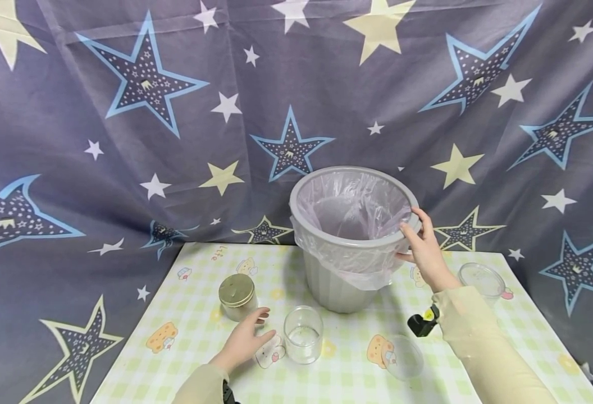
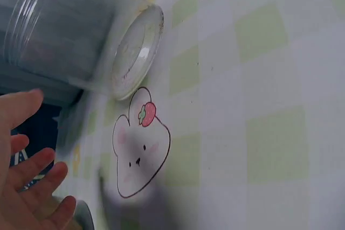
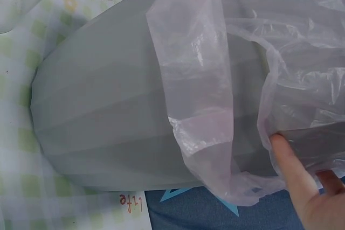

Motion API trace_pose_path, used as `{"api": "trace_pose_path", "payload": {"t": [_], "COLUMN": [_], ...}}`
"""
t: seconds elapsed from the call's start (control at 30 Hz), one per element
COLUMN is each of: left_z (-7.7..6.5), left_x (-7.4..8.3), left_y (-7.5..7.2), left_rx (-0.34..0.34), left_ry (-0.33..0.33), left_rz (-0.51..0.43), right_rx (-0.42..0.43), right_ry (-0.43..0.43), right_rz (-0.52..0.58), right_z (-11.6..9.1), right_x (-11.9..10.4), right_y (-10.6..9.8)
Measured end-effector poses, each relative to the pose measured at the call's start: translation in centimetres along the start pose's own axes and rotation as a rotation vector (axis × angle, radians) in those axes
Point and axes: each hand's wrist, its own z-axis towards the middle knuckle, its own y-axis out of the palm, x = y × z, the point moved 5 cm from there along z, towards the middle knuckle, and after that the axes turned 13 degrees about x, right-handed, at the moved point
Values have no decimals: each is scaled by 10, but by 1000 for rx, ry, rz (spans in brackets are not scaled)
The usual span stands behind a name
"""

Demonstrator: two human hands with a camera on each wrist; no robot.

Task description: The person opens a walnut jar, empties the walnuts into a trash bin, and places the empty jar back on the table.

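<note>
A grey trash bin [image 1: 329, 289] stands towards the back of the table, its clear plastic liner [image 1: 344, 261] folded over the rim. My right hand [image 1: 428, 255] grips the bin's right rim, with fingers and thumb about the rim and liner. In the right wrist view, a finger presses the liner's edge [image 3: 264, 117]. My left hand [image 1: 246, 339] is held above the table with parted fingers and nothing in it. It lies between a gold-lidded jar [image 1: 237, 297] and an uncovered clear jar [image 1: 304, 339], which also shows large in the left wrist view.
A clear round disc, perhaps a lid [image 1: 406, 358], lies flat to the right of the clear jar. Another clear round container [image 1: 480, 279] sits at the back right, partly behind my right forearm. A star-patterned curtain [image 1: 256, 67] hangs behind the checked table covering [image 1: 357, 381].
</note>
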Motion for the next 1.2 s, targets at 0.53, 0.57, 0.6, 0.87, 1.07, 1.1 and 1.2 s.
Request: {"api": "trace_pose_path", "payload": {"t": [0.53,0.57,0.6,0.87,1.07,1.1,1.2], "left_z": [0,1,2,18,29,31,34], "left_x": [-40,-42,-44,-57,-66,-67,-72], "left_y": [-49,-51,-52,-51,-52,-52,-51], "left_rx": [457,464,464,353,326,322,298], "left_ry": [-277,-294,-306,-406,-429,-431,-440], "left_rz": [-14,-23,-29,-158,-215,-226,-242], "right_rx": [-24,-23,-22,-30,-25,-25,-28], "right_ry": [-8,-5,-2,12,11,11,8], "right_rz": [7,9,8,6,-4,-5,-12], "right_z": [2,2,2,2,3,3,3], "right_x": [0,0,0,2,1,1,1], "right_y": [-1,-1,-1,-2,-4,-4,-4]}}
